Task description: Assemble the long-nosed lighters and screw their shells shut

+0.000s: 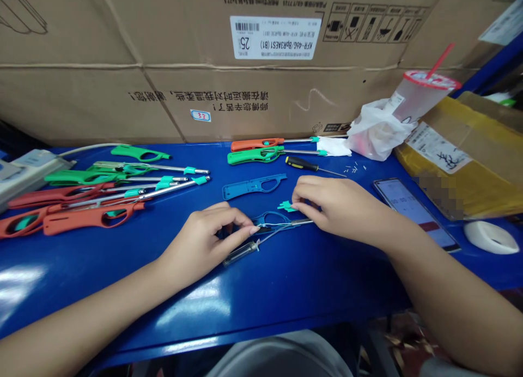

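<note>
My left hand (214,232) is closed, thumb and forefinger pinched on a small dark part with thin wires, over a blue lighter shell half (267,219). Just below its fingertips lies a clear fuel tank (240,253), joined by a thin tube towards a metal lighter tube (301,223). My right hand (322,202) is closed too, its fingertips pinching a teal plastic trigger piece (286,206) above the metal tube. Its other fingers partly hide that tube's far end. Behind both hands lies a second blue shell half (254,186), flat on the blue table (171,306).
Several orange and green lighters (93,216) lie left; two more (255,155) lie at the back. A screwdriver (302,163) and small screws (354,167) lie behind my right hand. Rightward are a phone (408,208), a white roll (490,237) and a bagged cup (423,96).
</note>
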{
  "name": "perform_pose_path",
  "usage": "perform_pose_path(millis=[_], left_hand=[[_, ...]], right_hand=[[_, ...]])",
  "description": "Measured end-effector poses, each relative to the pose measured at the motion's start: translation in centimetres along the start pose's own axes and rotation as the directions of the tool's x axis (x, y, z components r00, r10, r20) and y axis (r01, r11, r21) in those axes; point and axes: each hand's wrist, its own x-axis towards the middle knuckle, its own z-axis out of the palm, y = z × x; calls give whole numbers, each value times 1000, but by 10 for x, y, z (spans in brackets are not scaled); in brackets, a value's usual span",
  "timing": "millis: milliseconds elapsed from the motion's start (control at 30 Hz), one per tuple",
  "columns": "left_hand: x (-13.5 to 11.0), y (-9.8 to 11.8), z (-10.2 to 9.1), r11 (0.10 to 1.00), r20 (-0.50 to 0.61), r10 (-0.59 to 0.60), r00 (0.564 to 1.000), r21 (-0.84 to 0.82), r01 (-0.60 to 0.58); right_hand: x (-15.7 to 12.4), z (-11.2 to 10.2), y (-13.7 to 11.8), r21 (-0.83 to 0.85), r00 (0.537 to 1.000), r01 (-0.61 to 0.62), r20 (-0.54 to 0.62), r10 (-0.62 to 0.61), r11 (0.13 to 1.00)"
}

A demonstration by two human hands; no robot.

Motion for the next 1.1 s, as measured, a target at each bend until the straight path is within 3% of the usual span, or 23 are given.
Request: perform_pose_path(millis=[133,300,400,633,867,1100], left_hand=[[-1,2,0,1000,-25,18,1000,-4,-18],[0,2,1,1000,-44,24,999,12,-23],[1,2,2,1000,-60,7,998,19,-6],[2,-1,4,1000,-70,-6,998,13,7],[1,-1,4,999,-86,-19,996,26,21],[-1,-9,6,993,-58,118,991,38,-116]], right_hand=[[1,2,-2,-80,999,21,-25,-23,997],[3,12,-16,154,966,246,-124,-228,957],[6,23,-24,211,949,309,-136,-285,927],[11,38,-24,270,949,295,-196,-247,917],[12,39,-24,159,936,290,-255,-245,944],[14,44,-20,110,934,290,-249,-256,951]])
